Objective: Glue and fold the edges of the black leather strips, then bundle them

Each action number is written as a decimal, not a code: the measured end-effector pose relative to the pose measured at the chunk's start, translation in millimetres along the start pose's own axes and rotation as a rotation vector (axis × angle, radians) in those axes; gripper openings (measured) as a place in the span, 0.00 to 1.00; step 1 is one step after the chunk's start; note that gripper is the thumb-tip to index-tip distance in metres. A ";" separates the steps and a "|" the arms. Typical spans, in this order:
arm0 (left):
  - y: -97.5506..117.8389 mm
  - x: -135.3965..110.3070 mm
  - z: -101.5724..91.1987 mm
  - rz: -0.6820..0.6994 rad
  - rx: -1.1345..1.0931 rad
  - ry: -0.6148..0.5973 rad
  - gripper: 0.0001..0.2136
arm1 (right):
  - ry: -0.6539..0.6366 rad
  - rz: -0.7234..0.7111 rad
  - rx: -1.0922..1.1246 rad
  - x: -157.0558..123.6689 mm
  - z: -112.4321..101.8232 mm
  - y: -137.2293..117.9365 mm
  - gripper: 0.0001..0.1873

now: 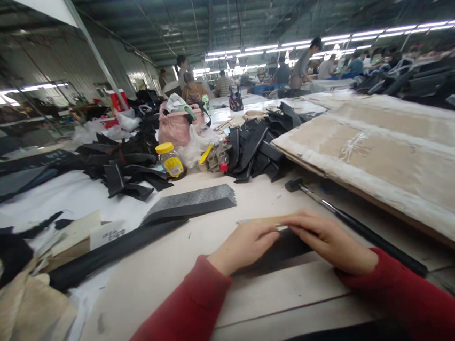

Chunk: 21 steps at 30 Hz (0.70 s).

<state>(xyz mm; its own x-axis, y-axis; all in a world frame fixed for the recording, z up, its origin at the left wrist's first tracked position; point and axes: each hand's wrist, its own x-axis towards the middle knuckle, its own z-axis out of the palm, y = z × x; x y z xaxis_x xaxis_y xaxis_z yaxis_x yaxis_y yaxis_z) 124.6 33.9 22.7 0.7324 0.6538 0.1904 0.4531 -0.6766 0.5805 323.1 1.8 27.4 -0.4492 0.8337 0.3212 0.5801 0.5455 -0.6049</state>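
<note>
My left hand (246, 245) and my right hand (331, 243) meet at the far edge of a black strip (278, 255) on the tan work board (151, 296). Both sets of fingers are bent over that edge, thumbs towards me, pinching it. A thin yellowish edge (260, 221) shows beyond the fingertips; what it belongs to is hidden. Past my hands lies a neat fanned stack of black strips (192, 201). To the right rests a hammer (348, 215) with a black head and long dark handle.
A raised, tan padded board (386, 150) juts in from the right. Heaped black pieces (253, 146), a yellow-lidded jar (171, 160) and a pink bag (178, 124) stand at the back. Cardboard patterns (73, 241) and a long black piece (114, 251) lie left. People work farther off.
</note>
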 end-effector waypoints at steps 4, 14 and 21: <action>-1.4 -3.7 -7.8 -0.007 0.092 0.040 0.11 | -0.151 -0.004 -0.157 21.8 1.1 -10.5 0.13; -1.9 -5.1 -4.6 -0.109 0.458 0.087 0.07 | -0.173 0.001 -0.161 36.4 21.9 1.4 0.13; -4.1 -1.9 -3.0 -0.178 0.447 0.105 0.08 | -0.121 -0.009 -0.280 31.5 29.7 12.9 0.14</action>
<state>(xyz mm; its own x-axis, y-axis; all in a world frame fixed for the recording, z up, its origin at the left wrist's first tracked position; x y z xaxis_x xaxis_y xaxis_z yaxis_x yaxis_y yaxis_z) 119.8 36.4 22.4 0.5791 0.7875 0.2107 0.7573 -0.6154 0.2188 296.3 32.6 8.1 -0.5231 0.8218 0.2260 0.7329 0.5691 -0.3728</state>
